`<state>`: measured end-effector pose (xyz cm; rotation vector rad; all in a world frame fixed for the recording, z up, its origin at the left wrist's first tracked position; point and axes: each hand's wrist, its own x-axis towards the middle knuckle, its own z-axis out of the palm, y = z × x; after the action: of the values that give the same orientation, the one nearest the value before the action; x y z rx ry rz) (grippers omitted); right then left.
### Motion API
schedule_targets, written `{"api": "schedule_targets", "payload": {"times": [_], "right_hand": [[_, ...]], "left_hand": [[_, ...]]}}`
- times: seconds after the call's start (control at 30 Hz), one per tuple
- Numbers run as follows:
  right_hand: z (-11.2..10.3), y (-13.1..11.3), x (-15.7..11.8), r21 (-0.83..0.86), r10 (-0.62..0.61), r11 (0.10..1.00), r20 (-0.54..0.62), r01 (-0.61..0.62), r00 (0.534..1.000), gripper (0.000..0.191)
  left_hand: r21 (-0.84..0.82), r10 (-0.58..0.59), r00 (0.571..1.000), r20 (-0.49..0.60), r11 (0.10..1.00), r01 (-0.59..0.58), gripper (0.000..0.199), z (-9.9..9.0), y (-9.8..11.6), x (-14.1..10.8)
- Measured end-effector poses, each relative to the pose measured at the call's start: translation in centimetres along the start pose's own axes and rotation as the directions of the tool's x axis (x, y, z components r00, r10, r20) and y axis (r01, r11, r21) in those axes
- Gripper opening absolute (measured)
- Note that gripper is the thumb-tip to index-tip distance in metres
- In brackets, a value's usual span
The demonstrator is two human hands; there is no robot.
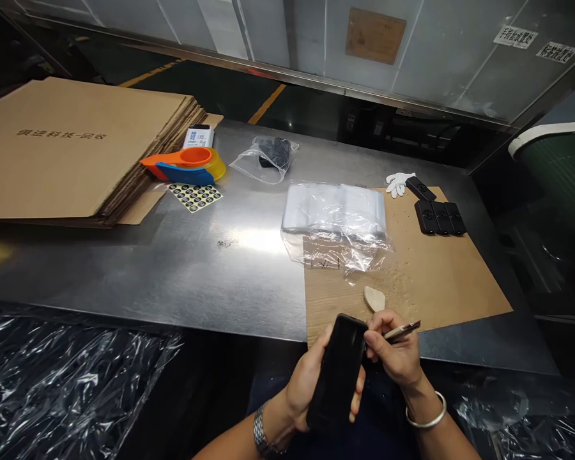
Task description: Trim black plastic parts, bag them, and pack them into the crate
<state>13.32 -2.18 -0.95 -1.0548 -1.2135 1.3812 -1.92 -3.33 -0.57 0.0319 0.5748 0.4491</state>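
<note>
A long black case (338, 370) lies tilted in my left hand (303, 386), whose fingers wrap round it from beneath. My right hand (395, 350) pinches a slim pen-like tool (402, 331), its tip end hidden by the fingers at the case's upper right edge. Just beyond my hands, a pale rounded piece (374, 299) rests on the brown cardboard sheet (441, 275). Several black cases (441, 218) sit at the sheet's far right, beside a white glove (399, 183).
Clear plastic bags (335, 211) lie mid-table. Farther left are a bagged black item (274, 153), an orange and blue tape dispenser (186, 165), a sticker sheet (195, 197) and a tall cardboard stack (76, 153). A metal panel (306, 38) stands behind the steel table (211, 275).
</note>
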Motion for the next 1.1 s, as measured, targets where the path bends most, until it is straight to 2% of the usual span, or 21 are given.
{"api": "schedule_targets", "payload": {"times": [0.2, 0.27, 0.37, 0.47, 0.57, 0.63, 0.7, 0.83, 0.97, 1.1], "right_hand": [[-0.6, -0.1, 0.7, 0.025, 0.050, 0.999, -0.093, -0.048, 0.994, 0.019], [-0.9, -0.3, 1.0, -0.034, 0.135, 0.990, -0.050, -0.137, 0.990, 0.030], [-1.2, -0.7, 1.4, -0.133, 0.286, 0.952, 0.062, -0.276, 0.956, 0.047], [-1.3, -1.0, 1.6, -0.194, 0.328, 0.932, 0.084, -0.308, 0.941, 0.047], [-1.4, -1.6, 1.6, -0.331, 0.214, 0.920, -0.027, -0.211, 0.976, 0.037], [-1.5, -2.2, 1.7, -0.438, 0.105, 0.892, -0.030, -0.107, 0.994, 0.032], [-1.6, -2.9, 1.9, -0.524, 0.047, 0.851, 0.070, -0.004, 0.996, 0.032], [-1.8, -3.7, 2.5, -0.646, 0.044, 0.750, 0.261, 0.141, 0.964, 0.031], [-1.6, -3.8, 3.0, -0.695, 0.061, 0.693, 0.323, 0.193, 0.944, 0.026], [-1.4, -3.9, 3.2, -0.656, 0.027, 0.719, 0.354, 0.228, 0.935, 0.020]], "left_hand": [[0.024, -0.047, 0.998, 0.041, 0.999, 0.046, 0.081, -0.8, 0.1, 0.4], [0.018, -0.054, 0.998, 0.044, 0.998, 0.053, 0.080, -1.0, 0.2, 0.6], [0.015, -0.057, 0.997, 0.052, 0.998, 0.056, 0.076, -1.2, 0.3, 0.7], [0.040, -0.078, 0.996, 0.043, 0.996, 0.076, 0.077, -1.3, 0.5, 0.8], [0.056, -0.085, 0.996, 0.001, 0.995, 0.085, 0.077, -1.3, 0.6, 0.8], [0.064, -0.085, 0.996, -0.029, 0.994, 0.087, 0.075, -1.2, 0.7, 0.7], [0.084, -0.097, 0.994, -0.053, 0.991, 0.101, 0.074, -1.1, 0.7, 0.7], [0.111, -0.115, 0.990, -0.080, 0.986, 0.124, 0.074, -1.0, 0.5, 0.5], [0.128, -0.160, 0.983, -0.090, 0.977, 0.170, 0.077, -0.9, 0.3, 0.3], [0.130, -0.180, 0.980, -0.090, 0.973, 0.190, 0.081, -0.7, 0.3, 0.1]]}}
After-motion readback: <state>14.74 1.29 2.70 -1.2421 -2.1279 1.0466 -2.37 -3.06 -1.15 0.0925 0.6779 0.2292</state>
